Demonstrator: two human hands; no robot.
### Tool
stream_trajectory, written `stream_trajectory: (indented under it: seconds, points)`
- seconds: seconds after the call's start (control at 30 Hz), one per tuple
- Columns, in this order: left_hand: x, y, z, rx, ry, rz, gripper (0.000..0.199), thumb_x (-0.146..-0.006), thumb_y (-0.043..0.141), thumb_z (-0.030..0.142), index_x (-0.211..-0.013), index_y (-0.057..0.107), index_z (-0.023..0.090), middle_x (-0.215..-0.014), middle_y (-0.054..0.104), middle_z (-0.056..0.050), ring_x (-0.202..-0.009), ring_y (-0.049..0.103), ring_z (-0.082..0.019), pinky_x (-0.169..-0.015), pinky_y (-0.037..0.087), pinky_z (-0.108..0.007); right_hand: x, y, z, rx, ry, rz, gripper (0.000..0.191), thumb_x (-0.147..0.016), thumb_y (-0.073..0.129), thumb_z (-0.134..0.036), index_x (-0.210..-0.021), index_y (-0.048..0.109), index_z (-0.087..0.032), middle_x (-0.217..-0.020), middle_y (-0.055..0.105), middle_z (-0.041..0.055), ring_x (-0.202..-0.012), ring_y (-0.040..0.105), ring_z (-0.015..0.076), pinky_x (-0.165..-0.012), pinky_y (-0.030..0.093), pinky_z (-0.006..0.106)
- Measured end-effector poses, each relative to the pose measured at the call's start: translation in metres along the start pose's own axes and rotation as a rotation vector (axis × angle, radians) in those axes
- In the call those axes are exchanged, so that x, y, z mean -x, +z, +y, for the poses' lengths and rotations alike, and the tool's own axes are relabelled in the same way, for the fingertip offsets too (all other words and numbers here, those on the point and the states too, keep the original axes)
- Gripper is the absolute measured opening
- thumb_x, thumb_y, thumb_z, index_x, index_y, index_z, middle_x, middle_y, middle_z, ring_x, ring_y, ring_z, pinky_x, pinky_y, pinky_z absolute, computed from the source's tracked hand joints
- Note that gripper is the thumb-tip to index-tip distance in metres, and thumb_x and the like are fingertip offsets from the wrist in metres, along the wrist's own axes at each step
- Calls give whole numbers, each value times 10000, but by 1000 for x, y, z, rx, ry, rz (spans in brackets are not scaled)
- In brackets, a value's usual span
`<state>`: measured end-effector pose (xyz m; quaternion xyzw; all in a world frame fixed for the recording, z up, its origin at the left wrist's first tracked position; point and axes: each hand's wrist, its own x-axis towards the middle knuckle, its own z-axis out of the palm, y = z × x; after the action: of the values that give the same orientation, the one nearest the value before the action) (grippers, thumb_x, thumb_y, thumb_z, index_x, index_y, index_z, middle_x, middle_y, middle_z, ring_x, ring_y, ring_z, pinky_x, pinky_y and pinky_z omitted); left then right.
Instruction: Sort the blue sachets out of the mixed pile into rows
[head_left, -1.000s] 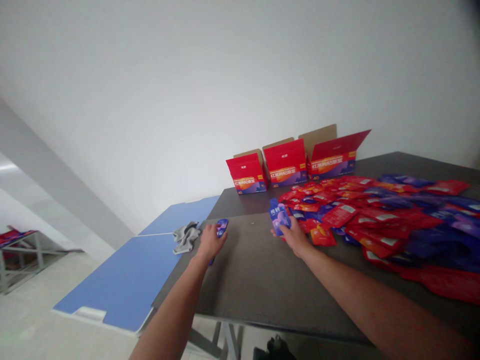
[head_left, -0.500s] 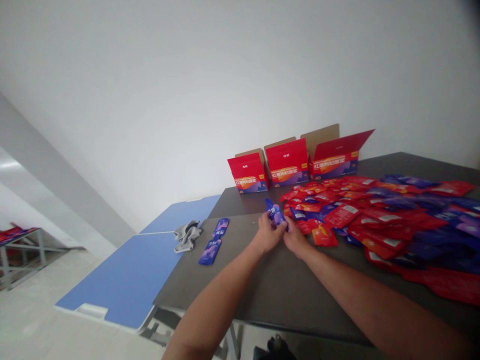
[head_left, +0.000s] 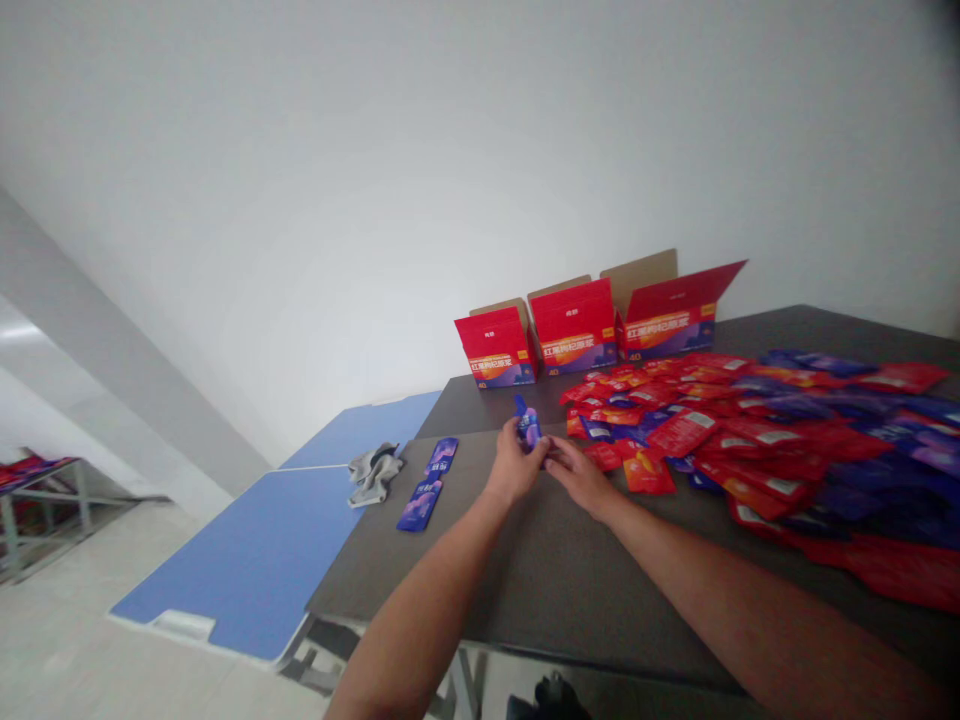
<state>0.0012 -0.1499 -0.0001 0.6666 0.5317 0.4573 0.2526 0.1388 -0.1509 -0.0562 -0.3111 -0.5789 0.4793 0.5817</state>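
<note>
My left hand [head_left: 516, 462] is closed on a blue-purple sachet [head_left: 529, 427] printed with white characters, held upright above the dark table. My right hand [head_left: 581, 475] is just right of it, its fingers stretched toward the sachet's lower end and slightly apart; whether a fingertip still touches the sachet is hard to make out. Two more blue sachets, a farther one [head_left: 442, 456] and a nearer one [head_left: 420, 505], lie end to end on the table to the left. A large heap of red and blue sachets [head_left: 750, 430] spreads to the right of my hands.
Three open red cartons, left [head_left: 501, 365], middle [head_left: 576, 350] and right [head_left: 667, 332], stand along the wall behind. A grey cloth [head_left: 375, 472] lies where the dark table [head_left: 480, 560] meets a lower blue table [head_left: 225, 550]. Farther left stands a metal-framed table [head_left: 45, 480].
The sachet has moved a little left in my left hand. My right hand has shifted left too, its fingers loosening from the sachet's lower end.
</note>
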Motion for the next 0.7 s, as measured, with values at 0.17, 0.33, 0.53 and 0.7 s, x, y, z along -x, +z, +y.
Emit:
stream_trajectory:
  seconds: [0.17, 0.33, 0.53, 0.7]
  points:
    - [-9, -48, -10, -222, -25, 120, 618, -782, 601, 442, -1295, 424, 145, -1187, 548, -151, -1012, 567, -201, -930, 416, -348, 2, 0, 1, -76, 59, 43, 399, -806, 524, -402, -1140, 533, -183, -1152, 551, 105, -968, 609, 195, -794, 514, 361]
    - [-8, -80, -30, -529, -119, 104, 580, -757, 607, 428, -1241, 476, 138, -1172, 557, -148, -1082, 534, -226, -949, 387, -335, 2, 1, -1, -57, 60, 47, 378, -800, 537, -435, -1083, 555, -186, -1055, 590, 81, -945, 610, 188, -749, 526, 329]
    - [-4, -88, -42, -631, -79, -89, 743, -696, 645, 287, -1357, 342, 133, -1264, 510, -149, -1156, 492, -237, -985, 358, -338, 2, 0, 0, -23, 63, 39, 331, -815, 519, -416, -1049, 554, -184, -993, 595, 66, -873, 612, 169, -706, 532, 310]
    - [-2, -93, -28, -861, 102, -384, 835, -605, 666, 178, -1375, 363, 286, -1358, 437, -76, -1269, 361, -294, -1069, 241, -431, 2, 0, -4, -4, 69, 53, 326, -808, 517, -425, -1024, 558, -184, -945, 607, 55, -827, 608, 162, -679, 526, 297]
